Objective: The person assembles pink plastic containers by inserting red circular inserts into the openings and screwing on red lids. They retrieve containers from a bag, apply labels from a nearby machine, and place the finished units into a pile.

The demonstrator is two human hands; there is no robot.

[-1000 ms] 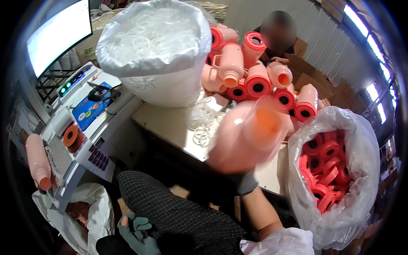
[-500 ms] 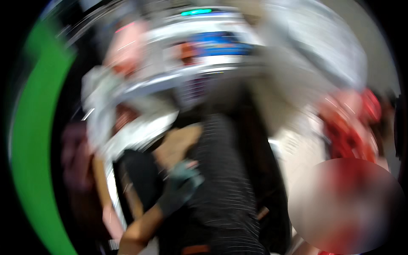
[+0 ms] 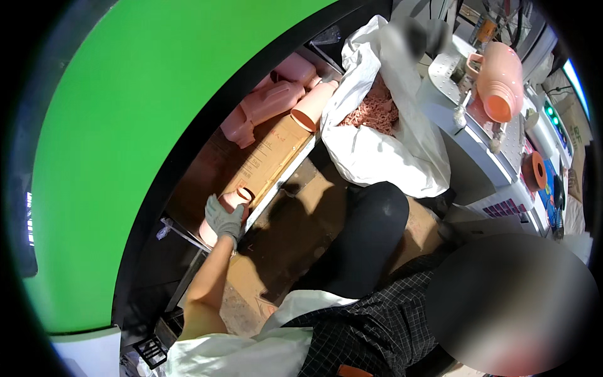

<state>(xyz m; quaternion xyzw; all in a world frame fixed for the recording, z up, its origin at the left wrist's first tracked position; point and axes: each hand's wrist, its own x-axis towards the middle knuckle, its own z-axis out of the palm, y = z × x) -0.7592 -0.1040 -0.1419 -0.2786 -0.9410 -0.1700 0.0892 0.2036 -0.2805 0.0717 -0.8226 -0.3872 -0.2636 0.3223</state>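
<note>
My left hand (image 3: 224, 218), in a grey-green glove, is closed over a pink plastic bottle-shaped shell (image 3: 236, 197) at the near end of a long cardboard box (image 3: 270, 160). The shell's round opening faces up past my fingers. Beyond the box lie more pink shells; one with a handle (image 3: 274, 102) rests on its side, and another, a wide-mouthed one (image 3: 314, 107), sits at the box's far end. My right hand is not in view; a large blurred patch covers the lower right.
A white sack (image 3: 389, 163) holding pink shavings stands open beyond my knee. On the grey machine at right lies a pink jug (image 3: 500, 81), near an orange-brown ring (image 3: 534, 171). A big green panel (image 3: 144, 113) curves along the left. Flattened cardboard (image 3: 248, 273) covers the floor.
The view has swung left, from the machine and my lap to the box and pink shells. My left hand, earlier near my leg, has reached out to a pink shell.
</note>
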